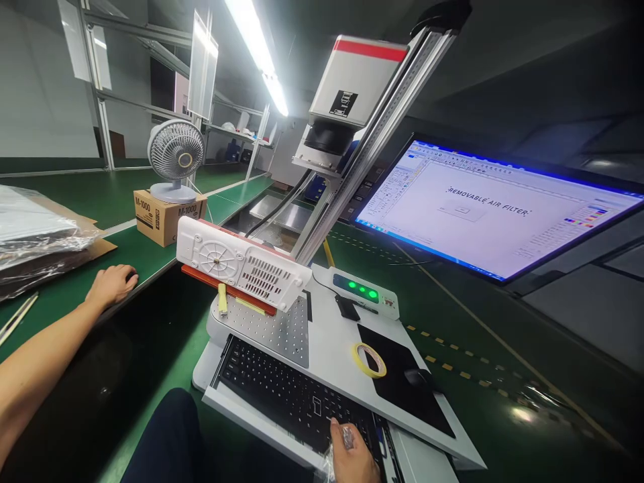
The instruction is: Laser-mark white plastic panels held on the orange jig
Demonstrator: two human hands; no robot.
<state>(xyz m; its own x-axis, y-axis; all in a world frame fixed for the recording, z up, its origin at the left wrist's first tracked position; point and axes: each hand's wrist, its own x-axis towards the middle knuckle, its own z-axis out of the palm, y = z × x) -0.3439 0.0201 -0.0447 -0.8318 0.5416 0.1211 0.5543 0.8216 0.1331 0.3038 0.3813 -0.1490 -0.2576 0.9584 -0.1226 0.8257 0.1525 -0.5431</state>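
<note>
**Hands Parted Across a Laser Marking Station**

The left hand point(111, 284) is being rested palm down at the edge of the green bench point(125, 201), well to the left of the machine; its fingers are being held loosely curled, with nothing gripped, and a small dark object may be lying under the fingertips, though that cannot be told for certain. The right hand point(352, 456) is being held at the near right corner of the black keyboard point(286, 392), with the fingers closed around a crinkled piece of clear plastic wrap point(346, 437).

A white plastic panel point(241, 263), with a round grille and a slotted vent, is being supported on a red fixture point(226, 290) over the perforated plate point(282, 329), directly beneath the laser head point(352, 84) on its slanted aluminium column point(367, 134). A control box point(365, 293) with green lights glowing is being shown just right of the panel. A roll of yellow tape point(369, 359) is lying on the black mouse pad point(402, 382), beside a mouse point(420, 378).

The words "REMOVABLE AIR FILTER" are being displayed on the monitor point(493, 208) at the right. A small fan point(175, 157) is being carried on a cardboard box point(164, 216) behind the left hand, and bagged items point(40, 235) are being stacked at the far left.
</note>
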